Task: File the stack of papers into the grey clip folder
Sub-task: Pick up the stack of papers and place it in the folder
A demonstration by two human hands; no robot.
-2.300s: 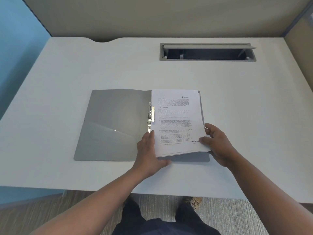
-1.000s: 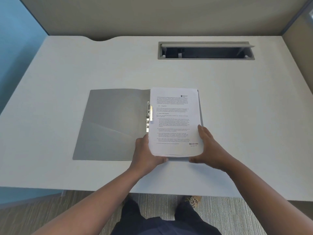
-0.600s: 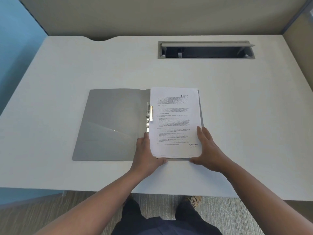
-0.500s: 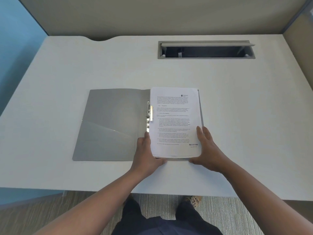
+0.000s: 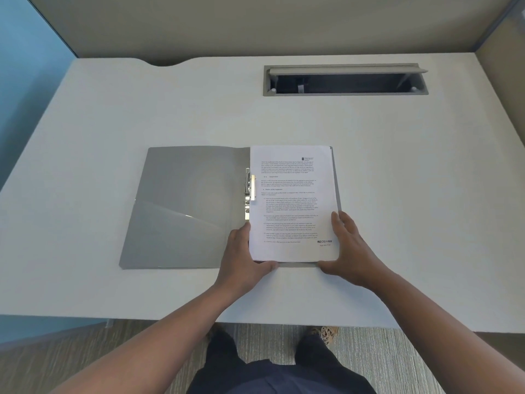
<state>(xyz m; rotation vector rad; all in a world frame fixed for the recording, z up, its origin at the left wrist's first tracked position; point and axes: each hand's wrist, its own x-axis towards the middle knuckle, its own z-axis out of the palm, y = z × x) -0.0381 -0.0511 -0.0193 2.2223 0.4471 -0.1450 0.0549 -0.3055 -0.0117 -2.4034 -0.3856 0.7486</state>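
Two bare hands frame the near end of a white stack of printed papers, which lies flat on the right half of an open grey plastic clip folder; a thin strip of the grey folder shows along the stack's right edge. The left hand cups the stack's near-left corner, its fingers pressed together along the left edge and its thumb curled against the near edge. The right hand mirrors it at the near-right corner, with its fingers held together along the right edge and the thumb lying against the near edge. The folder lies opened flat near the middle of a pale white desk, its left cover bearing a slanted inner pocket. A silver metal spring clip stands along the spine, just left of the stack's left edge; whether it bears on the sheets cannot be told. The top sheet carries black paragraphs and the stamped word RECEIVED near its lower right corner. At the far side of the desk, a grey rectangular cable tray sits with its lid raised
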